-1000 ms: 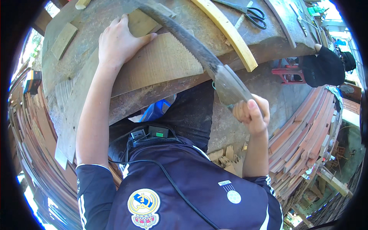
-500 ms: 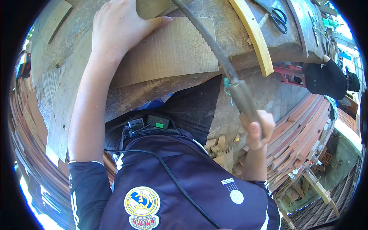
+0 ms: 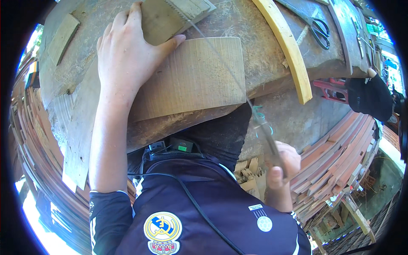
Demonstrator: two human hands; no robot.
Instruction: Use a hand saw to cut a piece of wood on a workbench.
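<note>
The right hand [image 3: 284, 163] has its fingers wrapped around the handle [image 3: 268, 137] of a saw [image 3: 238, 83]. The saw's long axis runs on a slant: the handle end lies near and to the right, beyond the table's near edge, and the blade points far and to the left. The blade shows almost edge-on as a thin line, crossing above the right part of a wooden board [image 3: 204, 70]; whether it touches the wood I cannot tell. Its toothed far stretch passes over a smaller wooden block [image 3: 158, 21]. Teal string [image 3: 258, 114] hangs where blade and handle meet.

The left hand [image 3: 125, 55] lies palm down, its fingers pointing far and its thumb stretched right, across the place where block and board come together. These fingers are spread flat, closed around nothing.

The board lies flat on the table [image 3: 250, 32], its near edge running left to right along the table's near edge. Farther right, a curved yellow wooden strip [image 3: 289, 49] points from far left to near right, and black-handled scissors [image 3: 318, 30] lie beyond it.
</note>
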